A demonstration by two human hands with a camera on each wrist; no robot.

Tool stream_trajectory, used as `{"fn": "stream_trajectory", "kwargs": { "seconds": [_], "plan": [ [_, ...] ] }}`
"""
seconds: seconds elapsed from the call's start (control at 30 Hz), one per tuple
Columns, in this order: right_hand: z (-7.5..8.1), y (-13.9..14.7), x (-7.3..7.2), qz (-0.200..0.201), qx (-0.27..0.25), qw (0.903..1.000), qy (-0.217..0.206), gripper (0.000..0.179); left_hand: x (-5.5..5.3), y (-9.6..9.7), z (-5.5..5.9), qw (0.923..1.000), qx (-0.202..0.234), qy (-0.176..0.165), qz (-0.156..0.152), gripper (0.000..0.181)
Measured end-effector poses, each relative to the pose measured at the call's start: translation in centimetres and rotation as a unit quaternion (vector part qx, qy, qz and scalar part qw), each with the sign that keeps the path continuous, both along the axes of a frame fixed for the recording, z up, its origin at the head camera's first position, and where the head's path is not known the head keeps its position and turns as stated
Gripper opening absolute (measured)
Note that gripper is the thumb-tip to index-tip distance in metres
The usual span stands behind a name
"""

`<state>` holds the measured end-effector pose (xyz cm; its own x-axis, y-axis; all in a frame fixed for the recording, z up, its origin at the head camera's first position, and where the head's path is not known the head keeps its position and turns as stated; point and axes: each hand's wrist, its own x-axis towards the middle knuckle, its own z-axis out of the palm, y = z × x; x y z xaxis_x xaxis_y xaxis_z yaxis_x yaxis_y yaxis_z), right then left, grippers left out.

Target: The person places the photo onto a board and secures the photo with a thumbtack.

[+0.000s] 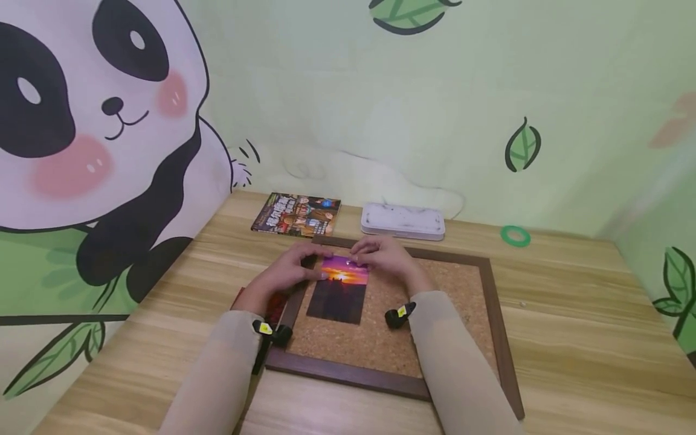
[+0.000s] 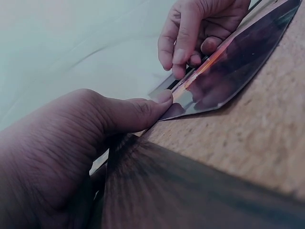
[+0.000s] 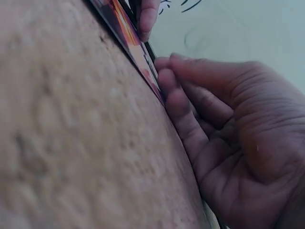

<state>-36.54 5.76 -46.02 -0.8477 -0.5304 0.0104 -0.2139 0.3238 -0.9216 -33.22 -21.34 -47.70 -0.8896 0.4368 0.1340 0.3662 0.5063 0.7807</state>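
A sunset photo lies upright on the left part of a cork board with a brown frame. My left hand rests at the photo's upper left, its straight thumb pressing the edge and its index finger reaching along the top. At the photo's upper right corner, my right hand pinches with thumb and fingertips. A tiny shiny push pin shows at those fingertips, mostly hidden by them. In the left wrist view the photo's near edge bows slightly up from the cork.
Behind the board lie a comic-style book and a white flat case. A green tape roll is at the back right. One small clear piece lies right of the board. Something dark red shows beside the frame's left edge.
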Motion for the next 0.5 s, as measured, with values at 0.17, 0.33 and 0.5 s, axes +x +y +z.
{"fn": "stream_trajectory", "kwargs": {
  "seconds": [0.17, 0.33, 0.5],
  "plan": [
    [0.2, -0.5, 0.5, -0.015, 0.028, 0.9993, 0.019, 0.018, 0.0, 0.1, -0.2, 1.0, 0.004, -0.008, 0.0, 0.043],
    [0.5, -1.0, 0.7, -0.031, 0.049, 0.998, 0.024, 0.016, 0.0, 0.0, -0.2, 0.9999, 0.009, -0.003, 0.001, 0.041],
    [0.8, -1.2, 0.4, -0.035, 0.075, 0.9965, 0.014, 0.015, -0.2, 0.0, -0.2, 0.9999, 0.01, -0.001, 0.002, 0.04]
  ]
}}
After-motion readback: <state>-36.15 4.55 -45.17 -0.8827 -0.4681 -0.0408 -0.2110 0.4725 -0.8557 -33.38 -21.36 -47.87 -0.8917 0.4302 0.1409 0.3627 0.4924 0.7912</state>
